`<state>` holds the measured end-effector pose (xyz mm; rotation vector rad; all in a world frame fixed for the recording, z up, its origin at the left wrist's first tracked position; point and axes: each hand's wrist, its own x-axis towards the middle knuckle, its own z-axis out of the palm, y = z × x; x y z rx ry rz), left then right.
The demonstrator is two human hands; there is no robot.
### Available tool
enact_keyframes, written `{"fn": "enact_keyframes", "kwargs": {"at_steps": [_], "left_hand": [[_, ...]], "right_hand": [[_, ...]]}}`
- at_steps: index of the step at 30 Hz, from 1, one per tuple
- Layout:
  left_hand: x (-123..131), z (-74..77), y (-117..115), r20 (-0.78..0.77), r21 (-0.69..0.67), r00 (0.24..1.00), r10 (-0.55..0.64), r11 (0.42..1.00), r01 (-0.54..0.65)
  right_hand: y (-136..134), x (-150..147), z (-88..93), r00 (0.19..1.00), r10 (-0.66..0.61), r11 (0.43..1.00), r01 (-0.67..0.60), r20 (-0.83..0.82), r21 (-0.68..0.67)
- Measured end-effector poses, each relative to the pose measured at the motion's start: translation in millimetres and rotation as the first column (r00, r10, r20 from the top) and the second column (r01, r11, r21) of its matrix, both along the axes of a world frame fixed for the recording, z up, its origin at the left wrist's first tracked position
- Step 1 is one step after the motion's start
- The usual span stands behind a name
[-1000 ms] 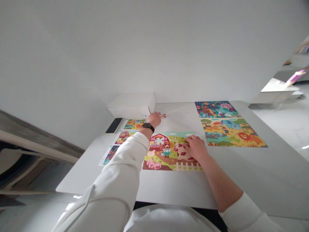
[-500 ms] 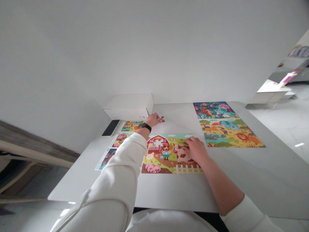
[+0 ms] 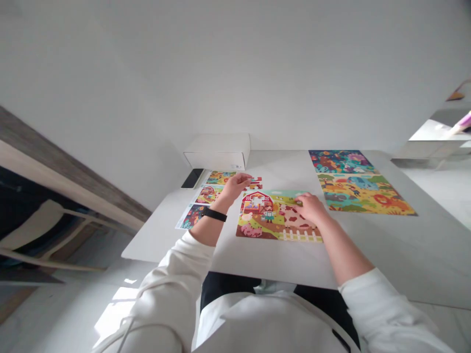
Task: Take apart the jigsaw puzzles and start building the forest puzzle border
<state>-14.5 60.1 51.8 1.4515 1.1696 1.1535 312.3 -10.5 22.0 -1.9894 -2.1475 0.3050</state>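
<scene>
A jigsaw puzzle with a farm picture (image 3: 272, 228) lies flat on the table in front of me. A pale, piece-shaped gap shows in its red barn. Just past its upper left edge, my left hand (image 3: 237, 186) pinches a small red puzzle piece (image 3: 255, 185); the fingers partly cover it. My right hand (image 3: 312, 207) rests on the right side of the farm puzzle by the cow, fingers loosely bent and holding nothing. A black band is on my left wrist.
Two assembled puzzles, a dark blue one (image 3: 340, 162) and a yellow safari one (image 3: 362, 193), lie at the right. Left of the farm puzzle is a sheet with small pictures (image 3: 208, 194), a phone (image 3: 192, 178) beside it. Behind stands a white box (image 3: 217, 152) against the wall.
My left hand has drawn back from near the box toward the farm puzzle with the red piece. My right hand has stayed on the puzzle. The camera view has shifted.
</scene>
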Motion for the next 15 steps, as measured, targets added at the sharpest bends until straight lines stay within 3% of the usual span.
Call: {"fn": "enact_keyframes", "kwargs": {"at_steps": [3,5,7,10,15], "left_hand": [[-1.0,-13.2,-14.3,0.071,0.005,0.997,0.000,1.000,0.000],[-1.7,-23.0,-18.1,0.125,-0.011,0.992,0.016,1.000,-0.015],[-4.4,-30.8,-19.3,0.158,-0.053,0.987,0.026,0.998,-0.018],[-11.9,-35.9,-18.6,0.183,-0.092,0.982,0.034,0.996,-0.018],[-15.8,-34.4,-20.0,0.205,-0.112,0.978,0.030,0.994,-0.007]], "right_hand": [[18.1,0.2,12.2,0.999,0.039,0.994,-0.039,0.006,-0.101],[28.2,-6.4,18.8,0.997,0.051,0.996,-0.056,-0.064,-0.075],[32.9,-21.5,19.4,0.969,0.064,0.996,-0.049,-0.241,0.069],[27.8,-54.8,6.7,0.846,0.197,0.954,-0.049,-0.495,0.296],[8.3,-91.7,-17.5,0.781,0.497,0.819,-0.280,-0.377,0.500]]}}
